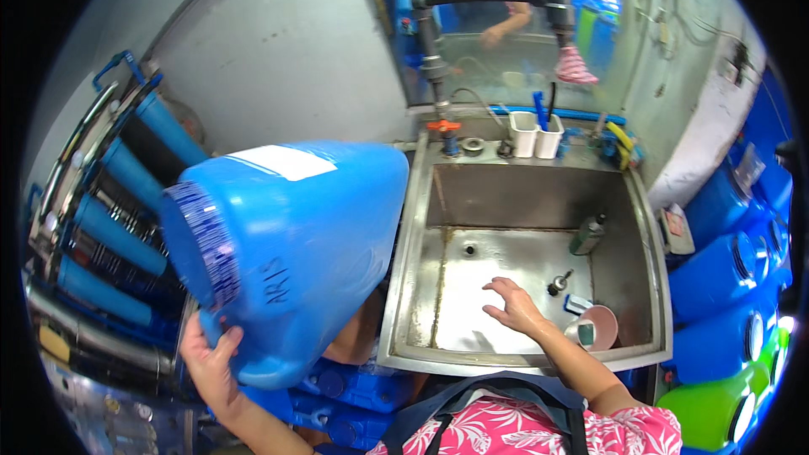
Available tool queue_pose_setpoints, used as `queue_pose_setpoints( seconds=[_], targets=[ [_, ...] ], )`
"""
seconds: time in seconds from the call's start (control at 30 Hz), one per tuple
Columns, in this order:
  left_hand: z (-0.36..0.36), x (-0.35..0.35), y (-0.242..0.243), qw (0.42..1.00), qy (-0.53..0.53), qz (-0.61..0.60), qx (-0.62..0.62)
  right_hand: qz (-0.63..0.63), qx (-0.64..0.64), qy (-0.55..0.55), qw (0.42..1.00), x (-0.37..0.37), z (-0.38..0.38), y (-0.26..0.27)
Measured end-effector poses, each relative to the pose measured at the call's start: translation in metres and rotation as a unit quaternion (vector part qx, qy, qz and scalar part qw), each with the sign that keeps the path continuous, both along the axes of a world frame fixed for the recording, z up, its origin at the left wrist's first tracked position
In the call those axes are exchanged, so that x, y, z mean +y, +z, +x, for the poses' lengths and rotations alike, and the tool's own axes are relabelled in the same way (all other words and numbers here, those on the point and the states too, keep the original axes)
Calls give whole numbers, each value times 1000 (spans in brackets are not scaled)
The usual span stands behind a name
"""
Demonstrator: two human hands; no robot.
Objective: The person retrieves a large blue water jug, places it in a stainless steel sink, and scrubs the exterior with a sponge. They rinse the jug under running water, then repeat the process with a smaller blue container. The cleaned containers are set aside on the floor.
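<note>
A large blue plastic water container (303,221) with a ridged blue cap (196,246) and handwriting on its side lies tilted at the left of the sink. My left hand (212,347) grips the handle near its capped end. Over the stainless steel sink basin (480,278), my right hand (513,308) is empty with its fingers apart. Inside the basin, a green bottle (588,235) stands at the right. A small dark and metal fitting (559,283), a blue and white brush or block (577,304) and a pink bowl (603,327) with a green pad (586,333) are near the front right.
Dark pipework with an orange valve handle (444,126) rises behind the sink and ends in a cloth-covered spout (575,66). Two white holders (523,134) stand on the rear ledge. Blue filter housings (120,237) are at left. Blue containers (714,278) and green ones (708,401) line the right.
</note>
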State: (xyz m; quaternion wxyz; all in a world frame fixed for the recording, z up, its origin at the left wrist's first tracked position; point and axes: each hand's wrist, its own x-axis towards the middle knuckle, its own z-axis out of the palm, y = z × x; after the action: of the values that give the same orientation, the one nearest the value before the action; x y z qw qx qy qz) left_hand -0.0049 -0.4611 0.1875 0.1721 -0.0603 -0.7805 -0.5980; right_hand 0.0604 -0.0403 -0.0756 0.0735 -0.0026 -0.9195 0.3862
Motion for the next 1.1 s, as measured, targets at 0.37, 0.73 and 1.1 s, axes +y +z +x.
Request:
queue_pose_setpoints(
  seconds=[0.37, 0.73, 1.1],
  targets=[
    [-57, 119, -46, 960, -253, 73, -92, -239, 47, -161, 957, 27, 24, 19],
    [-32, 383, -288, 886, -296, -293, -205, -74, 31, -364, 928, 105, 52, 19],
    [3, 335, -290, 815, -376, -410, 160, 236, -238, -307, 891, 115, -81, 6]
  ],
)
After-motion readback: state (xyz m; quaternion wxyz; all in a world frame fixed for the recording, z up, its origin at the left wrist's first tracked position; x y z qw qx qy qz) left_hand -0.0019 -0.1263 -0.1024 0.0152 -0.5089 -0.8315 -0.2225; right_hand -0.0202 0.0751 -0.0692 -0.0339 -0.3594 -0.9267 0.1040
